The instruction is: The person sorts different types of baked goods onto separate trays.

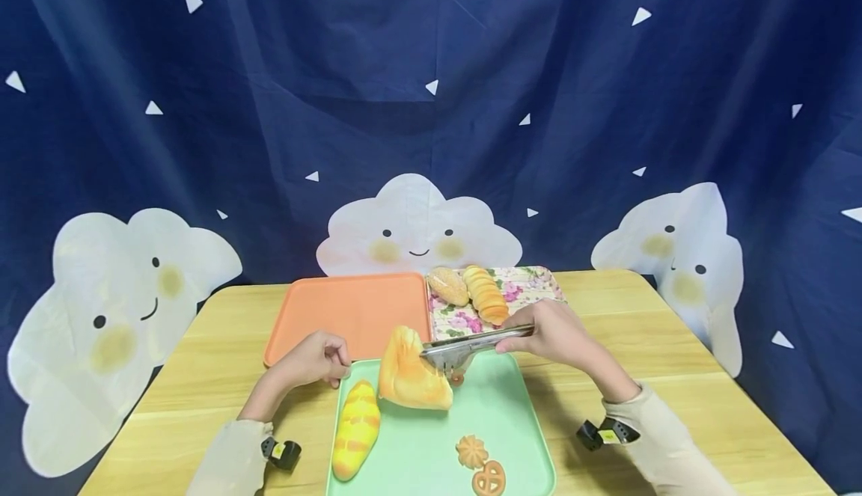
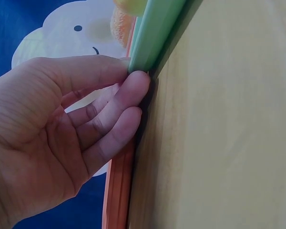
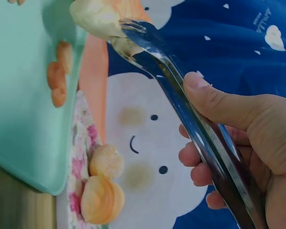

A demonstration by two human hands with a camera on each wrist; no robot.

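My right hand [image 1: 554,334] grips metal tongs [image 1: 474,342], thumb along one arm and fingers round the other. The tong tips pinch the edge of a large golden bread [image 1: 412,376], tilted up over the green tray [image 1: 431,444]. At the tray's far left corner, my left hand [image 1: 315,360] pinches the rim between thumb and fingertips, as the left wrist view shows with the green rim [image 2: 155,36]. A long yellow bread with orange stripes [image 1: 356,430] lies along the tray's left side. Part of a small brown cookie [image 1: 457,379] shows beside the tong tips.
A flower-shaped cookie [image 1: 472,452] and a pretzel [image 1: 488,479] lie near the green tray's front. Behind stand an orange tray [image 1: 350,309] and a floral tray [image 1: 532,283] bearing a round seeded bread [image 1: 447,286] and a ridged roll [image 1: 485,295]. A blue cloud-print curtain [image 1: 417,137] hangs behind the table.
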